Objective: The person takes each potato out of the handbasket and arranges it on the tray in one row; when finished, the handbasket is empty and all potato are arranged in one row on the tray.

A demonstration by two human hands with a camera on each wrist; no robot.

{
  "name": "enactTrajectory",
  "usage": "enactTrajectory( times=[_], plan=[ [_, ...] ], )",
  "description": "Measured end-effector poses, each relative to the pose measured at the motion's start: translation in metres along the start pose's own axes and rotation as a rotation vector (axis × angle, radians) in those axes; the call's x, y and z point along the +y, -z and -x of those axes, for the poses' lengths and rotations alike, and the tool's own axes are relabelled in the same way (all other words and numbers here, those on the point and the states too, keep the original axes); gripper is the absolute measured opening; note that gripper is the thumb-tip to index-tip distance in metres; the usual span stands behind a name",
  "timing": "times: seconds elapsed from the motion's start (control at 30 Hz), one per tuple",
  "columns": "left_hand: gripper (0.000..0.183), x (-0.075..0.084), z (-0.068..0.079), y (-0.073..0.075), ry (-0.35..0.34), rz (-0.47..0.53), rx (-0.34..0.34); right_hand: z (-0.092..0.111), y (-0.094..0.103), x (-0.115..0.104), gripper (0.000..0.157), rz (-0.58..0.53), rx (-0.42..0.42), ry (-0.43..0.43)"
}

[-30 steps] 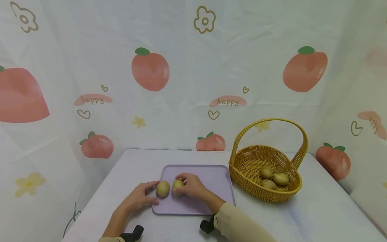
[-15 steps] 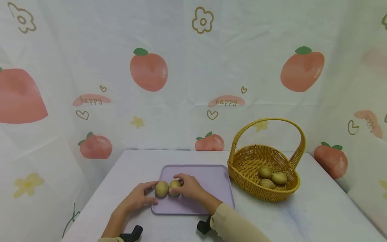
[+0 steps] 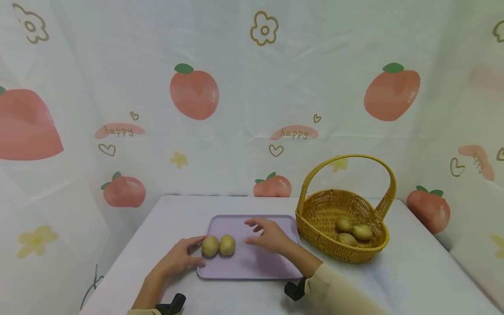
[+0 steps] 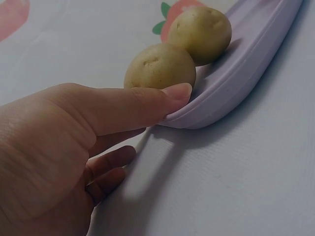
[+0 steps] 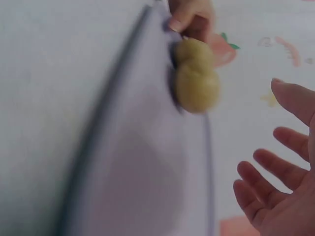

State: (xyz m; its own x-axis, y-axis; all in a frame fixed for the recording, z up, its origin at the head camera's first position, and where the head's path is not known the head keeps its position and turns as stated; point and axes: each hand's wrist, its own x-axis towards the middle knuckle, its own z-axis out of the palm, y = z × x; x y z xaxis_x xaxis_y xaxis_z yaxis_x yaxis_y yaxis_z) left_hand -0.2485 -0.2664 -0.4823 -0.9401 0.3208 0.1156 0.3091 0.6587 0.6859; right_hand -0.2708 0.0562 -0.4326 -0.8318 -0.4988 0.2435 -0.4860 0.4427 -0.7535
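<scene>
Two potatoes sit side by side at the left of a lilac tray point(image 3: 264, 267): a left potato point(image 3: 210, 246) and a right potato point(image 3: 227, 245). At the tray's left edge is my left hand point(image 3: 179, 258), thumb and index finger spread on either side of the left potato. In the left wrist view its thumb point(image 4: 172, 96) lies straight along the near side of that potato, by the tray rim; whether it presses is unclear. My right hand point(image 3: 271, 236) hovers above the middle of the tray, holding nothing, its fingers point(image 5: 275, 172) spread and loosely bent in the right wrist view.
A yellow wicker basket point(image 3: 315, 234) with a tall handle stands right of the tray, holding three more potatoes point(image 3: 362, 232). All rest on a white table point(image 3: 177, 223). Behind hangs a white curtain point(image 3: 236, 166) printed with peaches.
My right hand set its potato down against the left one, let go and drew away to the right. My left hand has stayed at the tray's left edge.
</scene>
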Motion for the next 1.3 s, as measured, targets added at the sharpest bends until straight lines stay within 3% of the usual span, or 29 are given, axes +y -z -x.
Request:
enactTrajectory(
  times=[0.4,0.63,0.77,0.97,1.17,1.3],
  plan=[
    [0.076,-0.003,-0.001,0.0,0.022,0.004,0.001,0.024,0.105,-0.007,0.035,0.073,-0.084,0.03],
    [0.076,-0.004,-0.001,0.0,0.042,-0.001,-0.005,0.033,0.162,0.011,0.037,0.084,-0.166,0.002],
    [0.076,-0.003,-0.001,-0.001,0.039,-0.001,-0.008,0.038,0.189,0.025,0.042,0.082,-0.178,-0.058],
    [0.075,-0.002,-0.001,-0.001,0.035,0.019,-0.018,0.048,0.211,0.05,0.051,0.056,-0.154,-0.237],
    [0.075,0.0,0.001,-0.002,0.075,0.021,-0.011,0.053,0.217,0.078,0.056,0.024,-0.145,-0.363],
    [0.075,-0.001,0.001,-0.002,0.064,0.022,-0.011,0.054,0.219,0.089,0.056,0.08,-0.166,-0.415]
  ],
)
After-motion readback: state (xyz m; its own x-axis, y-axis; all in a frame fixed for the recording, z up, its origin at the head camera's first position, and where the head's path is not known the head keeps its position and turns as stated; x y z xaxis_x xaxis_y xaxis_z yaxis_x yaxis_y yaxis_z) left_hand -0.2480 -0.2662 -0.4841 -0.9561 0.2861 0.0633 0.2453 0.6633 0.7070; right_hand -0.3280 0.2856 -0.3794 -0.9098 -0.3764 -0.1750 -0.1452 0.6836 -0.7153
